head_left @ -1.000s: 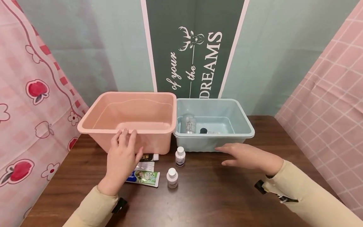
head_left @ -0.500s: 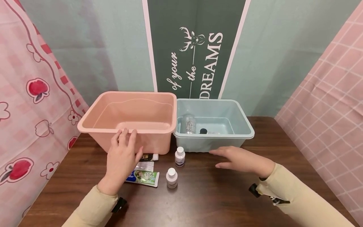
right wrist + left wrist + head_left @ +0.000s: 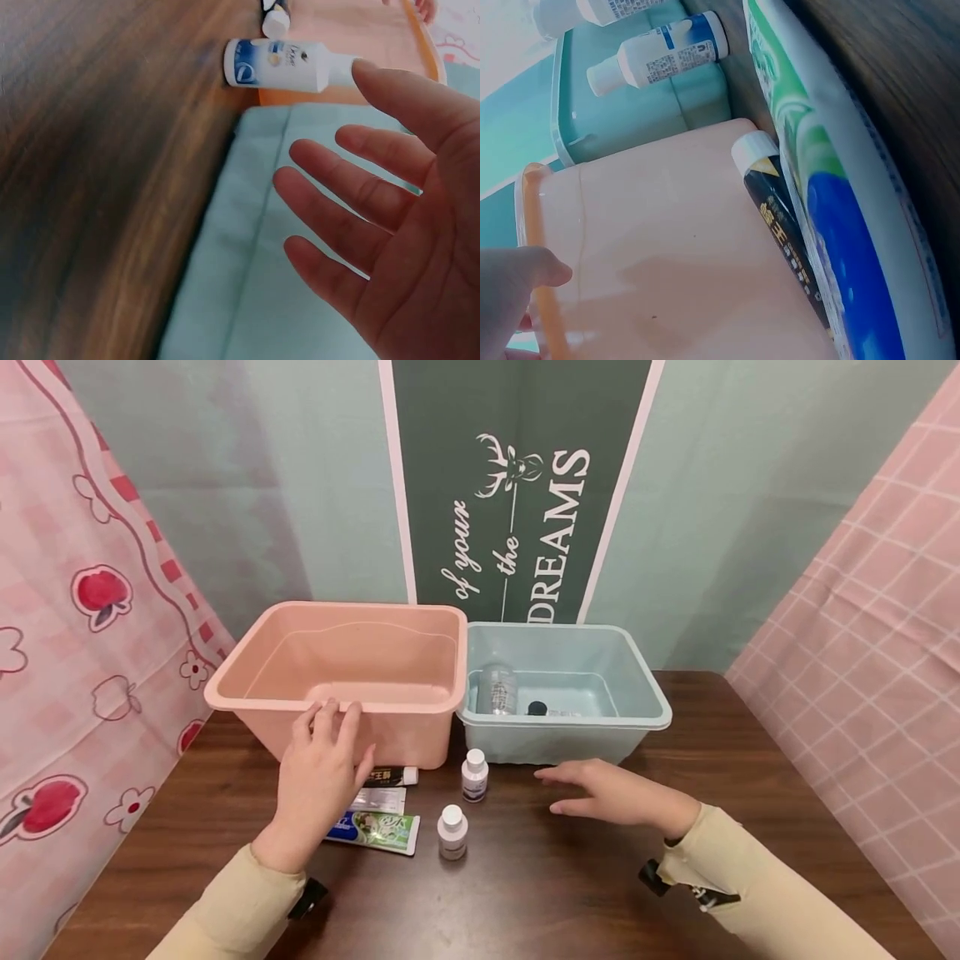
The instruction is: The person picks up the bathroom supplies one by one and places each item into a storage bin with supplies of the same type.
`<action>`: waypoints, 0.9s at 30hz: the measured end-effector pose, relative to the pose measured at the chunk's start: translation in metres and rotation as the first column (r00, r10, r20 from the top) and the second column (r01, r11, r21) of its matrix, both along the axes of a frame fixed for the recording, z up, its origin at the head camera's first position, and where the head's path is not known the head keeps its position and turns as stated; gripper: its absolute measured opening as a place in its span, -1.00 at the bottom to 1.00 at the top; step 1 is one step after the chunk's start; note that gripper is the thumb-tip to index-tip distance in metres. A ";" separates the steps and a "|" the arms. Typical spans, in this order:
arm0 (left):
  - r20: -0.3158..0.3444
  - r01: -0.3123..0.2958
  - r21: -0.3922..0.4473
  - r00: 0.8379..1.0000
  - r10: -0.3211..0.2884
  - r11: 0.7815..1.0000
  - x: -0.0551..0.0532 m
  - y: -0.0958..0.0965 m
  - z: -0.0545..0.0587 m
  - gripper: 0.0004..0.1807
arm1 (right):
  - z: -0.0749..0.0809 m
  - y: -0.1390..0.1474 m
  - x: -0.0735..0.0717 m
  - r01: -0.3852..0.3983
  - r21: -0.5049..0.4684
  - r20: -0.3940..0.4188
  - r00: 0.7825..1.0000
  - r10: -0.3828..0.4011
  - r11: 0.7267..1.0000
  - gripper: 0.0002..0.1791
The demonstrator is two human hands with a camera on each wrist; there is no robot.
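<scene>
My left hand (image 3: 318, 777) rests its fingertips at the front rim of a pink plastic bin (image 3: 405, 731), thumb apart from the fingers. Below it lie a green-and-blue toothpaste tube (image 3: 382, 831), a pale flat packet (image 3: 382, 799) and a black tube with a white cap (image 3: 393, 777), all partly hidden by the hand. Two small white capped bottles stand upright: one (image 3: 475, 777) near the bins, another (image 3: 452, 835) closer to me. My right hand (image 3: 607, 789), fingers spread and palm bare in the right wrist view, hovers right of the bottles, before the blue bin (image 3: 555, 743).
Inside the blue bin are a clear bottle (image 3: 497, 689) and a dark-capped item (image 3: 537, 708), partly hidden by the front wall. Both bins stand side by side at the back of the wooden table (image 3: 555, 893). Curtains (image 3: 862, 635) hang around it.
My right hand has moved left and slightly toward me, nearer the white bottles. My left hand stays at the pink bin's rim, and the bottles and tubes keep their places.
</scene>
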State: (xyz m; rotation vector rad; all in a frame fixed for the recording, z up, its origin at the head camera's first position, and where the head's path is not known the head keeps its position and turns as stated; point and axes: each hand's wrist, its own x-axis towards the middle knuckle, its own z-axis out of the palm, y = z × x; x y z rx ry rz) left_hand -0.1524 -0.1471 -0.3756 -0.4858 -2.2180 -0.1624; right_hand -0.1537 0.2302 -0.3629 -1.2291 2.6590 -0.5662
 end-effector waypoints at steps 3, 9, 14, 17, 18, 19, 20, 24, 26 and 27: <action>-0.012 0.019 -0.011 1.000 -0.019 1.000 -0.001 0.000 0.001 -0.36 | -0.006 -0.002 0.001 0.012 -0.024 0.022 1.000 -0.011 1.000 -0.51; -0.020 0.015 -0.014 1.000 -0.015 1.000 -0.001 -0.001 0.002 -0.35 | -0.013 -0.006 0.000 0.022 -0.060 0.042 0.999 -0.019 0.998 -0.51; -0.016 0.005 -0.013 1.000 -0.005 1.000 -0.001 0.000 0.001 -0.35 | -0.018 -0.007 0.001 0.037 -0.093 0.075 0.997 -0.030 0.995 -0.50; -0.019 0.006 -0.013 1.000 -0.006 1.000 -0.001 0.000 0.000 -0.34 | -0.021 -0.008 0.001 0.041 -0.106 0.090 0.995 -0.031 0.993 -0.50; -0.021 0.008 -0.011 1.000 -0.008 1.000 -0.001 0.001 -0.001 -0.35 | -0.023 -0.009 0.002 0.037 -0.110 0.091 0.995 -0.027 0.993 -0.50; -0.013 0.011 -0.011 1.000 -0.012 1.000 -0.001 0.001 -0.001 -0.35 | -0.024 -0.011 0.002 0.030 -0.115 0.090 0.996 -0.020 0.993 -0.50; -0.005 0.014 -0.009 1.000 -0.014 1.000 0.000 0.001 -0.001 -0.34 | -0.025 -0.012 0.002 0.021 -0.120 0.085 0.996 -0.011 0.993 -0.50; 0.036 0.012 0.013 0.999 -0.012 1.000 0.001 0.000 -0.003 -0.30 | -0.030 -0.020 0.001 -0.021 -0.149 0.069 0.997 0.032 0.989 -0.51; 0.047 0.006 0.022 0.999 -0.007 1.000 0.003 0.000 -0.005 -0.28 | -0.032 -0.024 0.000 -0.034 -0.162 0.078 0.996 0.047 0.986 -0.51; 0.045 0.004 0.023 0.999 -0.005 1.000 0.004 -0.001 -0.005 -0.26 | -0.033 -0.026 0.000 -0.037 -0.166 0.084 0.995 0.052 0.985 -0.51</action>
